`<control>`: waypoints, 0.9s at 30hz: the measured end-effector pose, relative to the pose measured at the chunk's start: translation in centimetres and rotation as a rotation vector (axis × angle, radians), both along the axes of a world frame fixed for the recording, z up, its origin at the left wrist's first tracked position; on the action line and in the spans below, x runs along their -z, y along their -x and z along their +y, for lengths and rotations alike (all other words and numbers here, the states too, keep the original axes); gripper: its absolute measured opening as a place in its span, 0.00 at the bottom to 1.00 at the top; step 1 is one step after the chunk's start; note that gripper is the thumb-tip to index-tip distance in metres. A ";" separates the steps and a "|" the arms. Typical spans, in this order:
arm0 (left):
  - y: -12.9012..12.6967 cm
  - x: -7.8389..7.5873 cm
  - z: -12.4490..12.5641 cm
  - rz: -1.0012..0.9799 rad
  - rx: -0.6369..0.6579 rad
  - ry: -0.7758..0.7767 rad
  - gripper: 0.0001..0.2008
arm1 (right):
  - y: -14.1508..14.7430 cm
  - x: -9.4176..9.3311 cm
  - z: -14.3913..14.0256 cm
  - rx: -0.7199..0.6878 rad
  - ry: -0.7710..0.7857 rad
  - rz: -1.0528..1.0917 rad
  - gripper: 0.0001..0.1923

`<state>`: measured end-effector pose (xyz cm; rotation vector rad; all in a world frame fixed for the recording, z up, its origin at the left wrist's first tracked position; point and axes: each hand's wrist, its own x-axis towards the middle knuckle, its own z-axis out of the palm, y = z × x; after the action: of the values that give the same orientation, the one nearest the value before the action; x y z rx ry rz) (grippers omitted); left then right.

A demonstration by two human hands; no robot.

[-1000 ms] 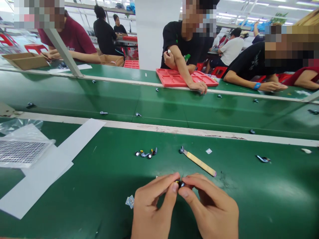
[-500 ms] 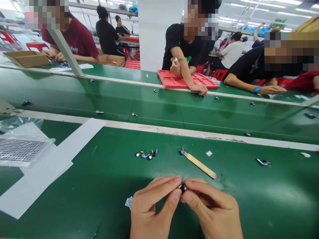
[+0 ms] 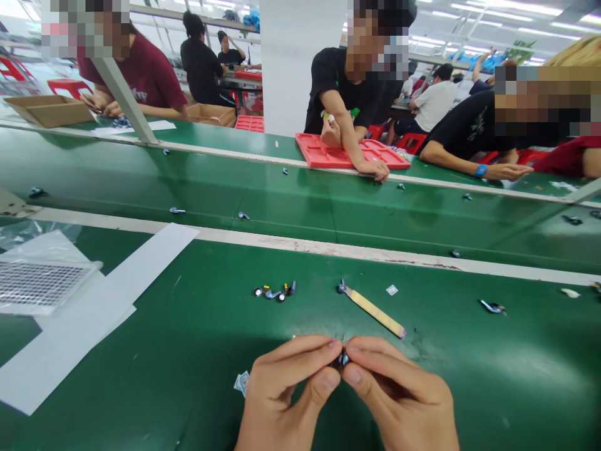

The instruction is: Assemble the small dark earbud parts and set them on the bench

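1. The left hand (image 3: 282, 401) and the right hand (image 3: 399, 401) meet at the near centre of the green desk (image 3: 188, 351). Both are closed in a pinch, thumb and forefinger tips pressed together on one small dark round metal part (image 3: 342, 359).
2. The small dark round metal part sits between the four fingertips, just above the desk surface; most of it is hidden by the fingers.
3. A small blue-and-white paper label (image 3: 243, 382) lies on the desk just left of the left hand.
4. A flat tan wooden stick with a metal tip (image 3: 373, 309) lies slightly beyond the hands, angled from far left to near right.
5. A cluster of small dark and silver metal parts (image 3: 275, 292) lies left of the stick, apart from it.
6. White paper sheets (image 3: 94, 313) cover the desk at the left, beneath a clear plastic bag with a dotted mesh sheet (image 3: 40, 285).
7. A green conveyor belt (image 3: 282, 200) runs across the far side, carrying scattered small parts.
8. Other people sit beyond the belt; one person's forearm rests on a red plastic moulded tray (image 3: 323, 153).
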<state>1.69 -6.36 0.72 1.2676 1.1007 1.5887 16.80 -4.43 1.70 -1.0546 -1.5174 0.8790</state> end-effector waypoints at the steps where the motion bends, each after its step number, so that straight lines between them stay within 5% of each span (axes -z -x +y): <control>1: -0.1 -0.1 -0.1 -0.007 0.009 0.010 0.10 | 0.1 0.1 -0.1 0.036 -0.026 -0.017 0.15; 8: -0.1 -0.5 -0.3 -0.089 0.073 0.085 0.12 | 0.4 0.3 -0.6 0.136 -0.261 -0.144 0.14; 14: 0.2 -0.2 -0.4 0.228 0.015 -0.106 0.22 | 0.3 0.0 -0.1 0.139 -0.178 -0.067 0.09; 23: 1.1 0.6 -0.5 0.668 -0.082 -0.413 0.19 | 0.2 0.1 -0.7 0.049 -0.110 -0.039 0.10; 27: 0.3 0.8 -0.6 0.443 -0.177 -0.242 0.18 | 0.4 0.3 -0.5 -0.083 0.131 0.141 0.07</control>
<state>1.38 -7.00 -0.04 1.7871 1.3497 1.6515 16.42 -4.94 1.38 -1.0064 -1.4083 1.0999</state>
